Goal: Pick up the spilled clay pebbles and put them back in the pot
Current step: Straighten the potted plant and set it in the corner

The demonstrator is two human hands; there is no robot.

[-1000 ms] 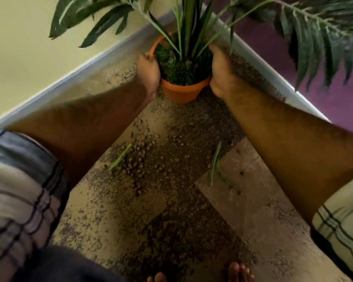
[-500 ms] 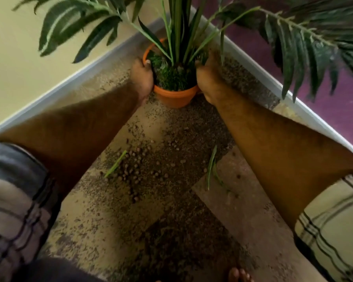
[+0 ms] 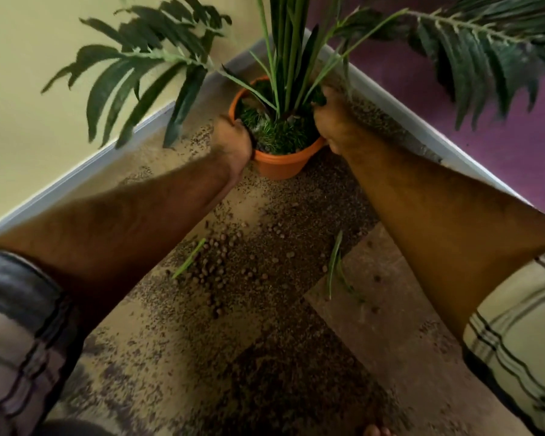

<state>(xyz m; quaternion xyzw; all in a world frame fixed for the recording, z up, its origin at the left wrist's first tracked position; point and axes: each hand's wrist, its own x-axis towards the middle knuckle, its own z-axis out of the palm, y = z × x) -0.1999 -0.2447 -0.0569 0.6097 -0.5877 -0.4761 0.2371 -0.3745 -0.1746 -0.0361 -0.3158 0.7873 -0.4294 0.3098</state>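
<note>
An orange pot [image 3: 280, 165] with a tall green palm-like plant [image 3: 283, 58] stands upright in the room's corner. My left hand [image 3: 233, 141] grips the pot's left rim, fingers curled over the edge. My right hand [image 3: 334, 121] grips the right rim. Brown clay pebbles [image 3: 214, 272] lie spilled in a loose heap on the floor between my forearms, with more scattered toward the pot. Green moss fills the pot's top.
A yellow wall [image 3: 44, 105] and a purple wall [image 3: 485, 136] meet behind the pot, with a pale baseboard [image 3: 107, 162] along both. Two fallen green leaves [image 3: 334, 265] lie among the pebbles. Long fronds overhang both arms. My bare toes [image 3: 375, 431] show at the bottom edge.
Both hands have kept their hold on the pot's rim. The pot has shifted a little toward the corner and the fronds have swung.
</note>
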